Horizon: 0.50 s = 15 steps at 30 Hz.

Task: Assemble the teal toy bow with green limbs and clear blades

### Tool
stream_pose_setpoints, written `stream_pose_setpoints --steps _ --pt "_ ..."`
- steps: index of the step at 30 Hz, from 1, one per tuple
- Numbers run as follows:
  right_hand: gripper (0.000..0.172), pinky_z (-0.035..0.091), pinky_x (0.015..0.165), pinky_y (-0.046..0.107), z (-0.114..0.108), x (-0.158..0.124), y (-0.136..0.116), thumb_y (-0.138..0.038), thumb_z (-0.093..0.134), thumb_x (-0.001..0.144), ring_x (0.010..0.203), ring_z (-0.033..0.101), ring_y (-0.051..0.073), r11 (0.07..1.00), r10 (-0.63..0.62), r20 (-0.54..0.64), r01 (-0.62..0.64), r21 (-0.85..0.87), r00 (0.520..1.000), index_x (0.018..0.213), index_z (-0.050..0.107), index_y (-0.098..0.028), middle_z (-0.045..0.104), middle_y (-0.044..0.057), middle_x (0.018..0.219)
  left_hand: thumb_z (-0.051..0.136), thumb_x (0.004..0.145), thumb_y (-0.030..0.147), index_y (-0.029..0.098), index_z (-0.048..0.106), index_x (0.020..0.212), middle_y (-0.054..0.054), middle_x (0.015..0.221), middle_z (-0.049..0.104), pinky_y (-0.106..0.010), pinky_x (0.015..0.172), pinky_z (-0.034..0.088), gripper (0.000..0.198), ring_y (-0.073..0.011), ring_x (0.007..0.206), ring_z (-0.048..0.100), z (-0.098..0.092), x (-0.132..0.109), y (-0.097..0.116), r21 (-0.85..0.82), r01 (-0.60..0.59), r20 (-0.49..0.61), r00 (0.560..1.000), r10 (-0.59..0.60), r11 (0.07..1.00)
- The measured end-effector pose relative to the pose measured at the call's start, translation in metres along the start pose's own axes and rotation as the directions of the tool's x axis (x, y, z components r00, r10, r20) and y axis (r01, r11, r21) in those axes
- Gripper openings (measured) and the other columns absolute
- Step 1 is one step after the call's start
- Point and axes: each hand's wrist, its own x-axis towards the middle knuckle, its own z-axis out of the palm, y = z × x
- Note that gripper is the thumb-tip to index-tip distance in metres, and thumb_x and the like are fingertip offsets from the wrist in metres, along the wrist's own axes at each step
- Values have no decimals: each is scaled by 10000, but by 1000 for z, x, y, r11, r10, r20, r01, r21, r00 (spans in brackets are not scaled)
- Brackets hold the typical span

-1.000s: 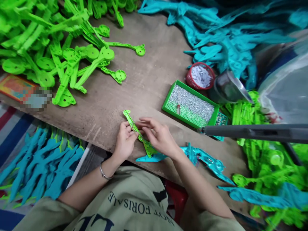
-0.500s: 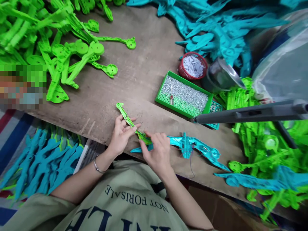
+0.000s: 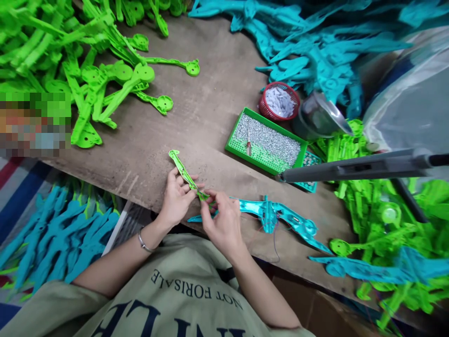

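Note:
A slim green plastic part (image 3: 181,169) slants over the table's near edge, its hollow inner side facing up. Around its middle, my left hand (image 3: 177,196) holds it with curled fingers. My right hand (image 3: 222,220) pinches at its lower end, where the fingers hide much of the part. Thin wire seems to run along its channel, too small to follow. Beneath and right of my right hand lies a long teal part (image 3: 268,213) with a cross-shaped middle and a loose thin wire.
A green basket (image 3: 264,164) holds small metal pieces and a screwdriver (image 3: 249,147). Behind it stand a red basket (image 3: 263,108) of white pieces and a metal bowl (image 3: 317,114). A grey bar (image 3: 351,169) juts in from the right. Green and teal piles surround the table (image 3: 206,93).
My right hand has shifted slightly left and its fingers have drawn closer together at the green part's lower end. My left hand keeps its hold. The view has shifted slightly.

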Motion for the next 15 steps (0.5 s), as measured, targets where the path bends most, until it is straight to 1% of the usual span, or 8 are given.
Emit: stream_pose_setpoints --steps 3,5,7,9,12,15 --pt "164 352 747 353 1 -1 -1 -291 562 953 793 685 210 1000 7 -11 -8 -9 1000 1034 685 -221 762 48 884 735 671 125 265 349 1232 -25 1095 638 -358 836 597 695 -171 890 729 -1 0 -1 1 -6 4 1000 6 1000" --pt "142 336 746 354 4 0 0 -269 565 959 795 689 204 1000 5 -38 -6 -20 999 964 701 -228 771 39 881 738 670 121 265 353 1231 -22 1090 641 -353 835 598 695 -170 885 732 -2 1 -2 0 -14 1 1000 14 1000" --pt "134 322 739 354 7 1 0 -238 573 952 746 674 185 999 -12 -74 10 -30 997 907 698 -223 760 21 833 740 668 123 265 355 1229 -21 1085 643 -346 822 599 695 -172 881 734 -1 1 -3 3 -19 -1 1000 19 1000" --pt "139 315 730 351 11 2 1 -215 568 944 705 650 171 996 -73 -101 66 -64 992 876 689 -213 735 14 778 739 665 127 264 356 1228 -20 1080 645 -342 809 600 694 -172 872 735 -1 1 -3 7 -20 -5 1000 20 1000" --pt "161 302 707 350 15 0 3 -193 543 945 681 615 171 965 -210 -110 188 -182 971 868 684 -206 690 17 711 728 663 123 263 359 1220 -19 1078 647 -338 807 600 683 -169 862 738 0 0 -2 8 -18 -18 1000 18 1000" --pt "166 291 697 352 15 -2 5 -184 534 955 680 593 173 924 -294 -108 253 -285 950 902 689 -212 662 15 695 723 663 116 264 357 1217 -19 1082 650 -338 812 599 681 -172 865 740 0 0 -2 7 -14 -23 1000 14 1000"
